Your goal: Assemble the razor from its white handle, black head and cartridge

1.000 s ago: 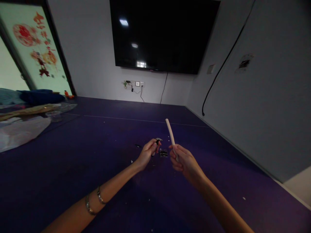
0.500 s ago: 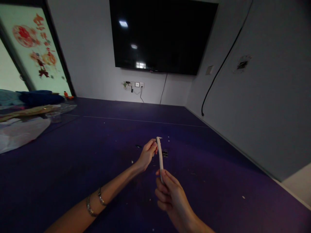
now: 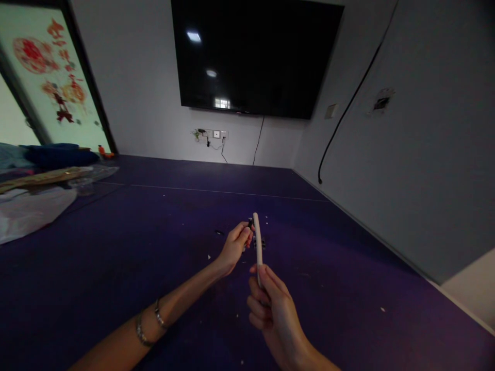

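Note:
My right hand point(image 3: 279, 314) grips the lower end of a pale, slightly curved stick point(image 3: 259, 242) between thumb and fingers, with the stick pointing up and away from me. Left of its upper end is my left hand point(image 3: 234, 245), closed on a small dark tool point(image 3: 250, 223) that is mostly hidden by the fingers. The tool's tip is close beside the stick; whether they touch I cannot tell. Behind the stick, a small dark object point(image 3: 263, 243) lies on the purple surface point(image 3: 154, 268), partly covered. Small white bits are scattered around the hands.
A thin black piece point(image 3: 219, 232) lies left of my left hand. Bags and cloth point(image 3: 42, 198) are heaped at far left. A television point(image 3: 255, 56) hangs on the back wall above sockets point(image 3: 216, 134) with wires. A black cable point(image 3: 348, 105) dangles along the right wall.
The stick's upper end now stands clear of the left hand's tool, slightly higher and to the right. A white sliver at its tip no longer shows there. The view has shifted slightly.

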{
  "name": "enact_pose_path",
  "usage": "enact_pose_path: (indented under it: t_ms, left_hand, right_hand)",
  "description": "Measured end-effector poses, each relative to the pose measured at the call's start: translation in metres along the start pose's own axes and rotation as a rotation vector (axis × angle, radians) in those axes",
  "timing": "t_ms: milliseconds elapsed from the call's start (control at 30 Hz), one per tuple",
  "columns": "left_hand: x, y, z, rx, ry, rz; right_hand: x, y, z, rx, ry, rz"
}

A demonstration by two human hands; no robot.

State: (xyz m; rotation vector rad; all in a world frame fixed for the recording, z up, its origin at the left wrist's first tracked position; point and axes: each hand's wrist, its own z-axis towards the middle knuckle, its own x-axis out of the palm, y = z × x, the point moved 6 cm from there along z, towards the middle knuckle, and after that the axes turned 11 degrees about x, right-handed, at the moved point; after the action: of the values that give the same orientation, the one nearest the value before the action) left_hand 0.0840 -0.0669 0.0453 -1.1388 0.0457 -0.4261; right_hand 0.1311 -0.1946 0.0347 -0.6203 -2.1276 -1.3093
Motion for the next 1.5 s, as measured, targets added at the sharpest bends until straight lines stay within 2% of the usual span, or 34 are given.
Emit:
enact_pose_path:
  t_ms: [100, 267, 467, 633, 833, 1000, 1200, 1400, 1500]
  left_hand:
    - [0.003, 0.000, -0.001, -0.009, 0.011, -0.024]
    - [0.003, -0.005, 0.000, -0.007, 0.011, -0.067]
    - [0.004, -0.005, -0.003, -0.017, -0.005, -0.020]
    - [0.003, -0.002, -0.001, -0.031, 0.002, -0.069]
    - [0.001, 0.003, 0.002, 0.001, 0.000, -0.076]
    - [-0.001, 0.001, 0.002, -0.026, -0.019, -0.060]
    - [0.001, 0.001, 0.001, -0.007, 0.003, -0.060]
    - [0.000, 0.001, 0.003, -0.019, 0.023, -0.049]
    - [-0.002, -0.001, 0.004, 0.005, 0.024, -0.028]
  right_hand:
    - [-0.001, -0.001, 0.003, -0.018, -0.011, 0.004]
    - [-0.001, -0.013, 0.002, 0.063, -0.011, -0.002]
    - [0.003, -0.002, 0.002, -0.028, 0.006, 0.025]
    - [-0.001, -0.011, 0.004, 0.023, -0.006, 0.023]
    - [-0.002, 0.004, 0.003, -0.056, -0.023, 0.038]
    - [-0.005, -0.012, 0.005, 0.044, -0.031, 0.031]
    - [0.005, 0.008, 0.002, -0.073, -0.003, 0.045]
    - [-0.005, -0.012, 0.005, 0.022, -0.031, 0.026]
    - [-0.003, -0.002, 0.000, -0.039, 0.005, -0.005]
